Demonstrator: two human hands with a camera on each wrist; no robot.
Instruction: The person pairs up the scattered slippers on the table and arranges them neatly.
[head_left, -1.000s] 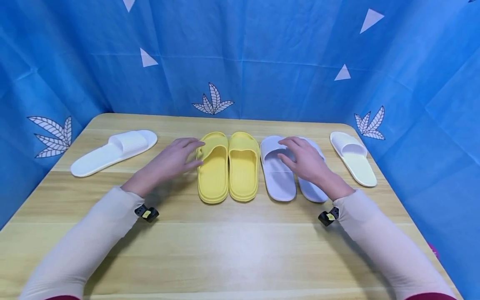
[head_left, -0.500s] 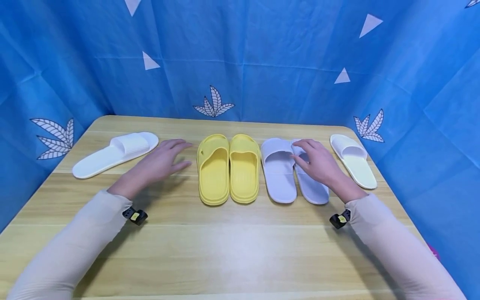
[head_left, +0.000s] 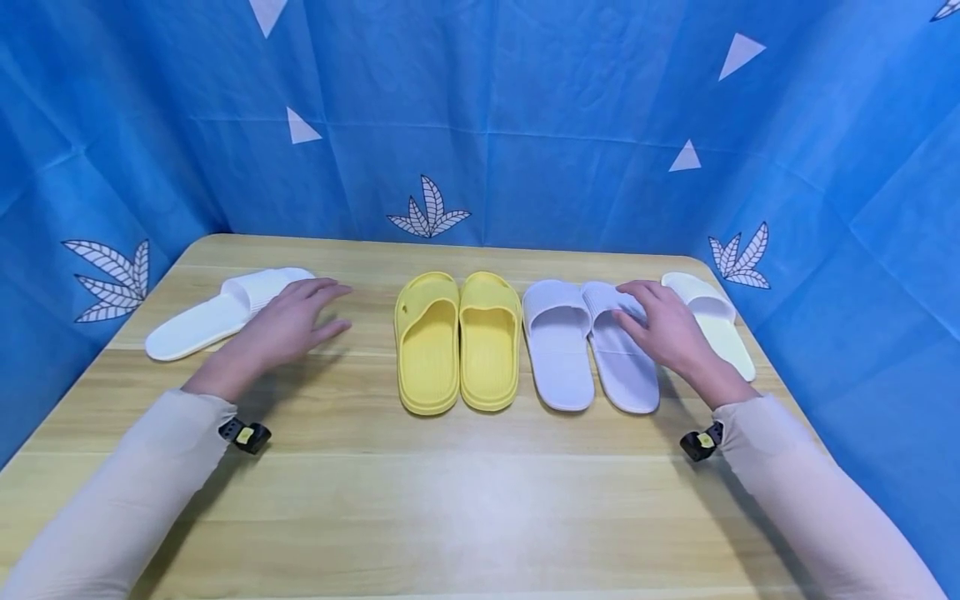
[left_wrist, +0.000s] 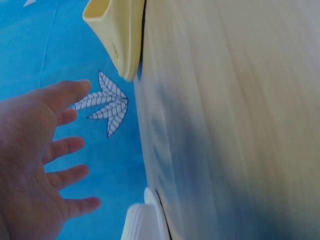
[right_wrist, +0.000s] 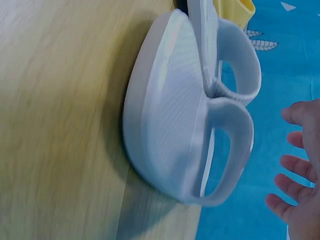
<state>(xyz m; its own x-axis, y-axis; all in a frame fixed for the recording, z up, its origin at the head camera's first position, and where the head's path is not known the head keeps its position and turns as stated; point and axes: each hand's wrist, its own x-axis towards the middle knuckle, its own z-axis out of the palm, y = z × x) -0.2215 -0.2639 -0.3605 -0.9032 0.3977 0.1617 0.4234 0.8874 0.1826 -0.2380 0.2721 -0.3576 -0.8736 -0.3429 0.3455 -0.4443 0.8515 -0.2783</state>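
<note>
Two yellow slippers (head_left: 428, 358) lie side by side mid-table, toes toward the back. Just right of them is a pair of pale lavender slippers (head_left: 561, 358), their toe ends touching. My left hand (head_left: 288, 329) hovers over the toe end of a white slipper (head_left: 202, 325) that lies slanted on the left; its fingers are spread and hold nothing. My right hand (head_left: 667, 329) is above the table, between the right lavender slipper and a cream-white slipper (head_left: 716, 325) at the far right, partly covering both. In the right wrist view, the right hand's fingers (right_wrist: 295, 165) are loosely extended, apart from the lavender slippers.
The wooden table (head_left: 465, 500) has rounded back corners. A blue curtain (head_left: 525, 125) with white leaf and triangle prints hangs behind it and along both sides. Dark wrist cameras sit on both sleeves.
My left hand has moved left, from beside the yellow slippers to the white slipper. My right hand has moved right, off the lavender slippers toward the cream-white one. The slippers stay in place.
</note>
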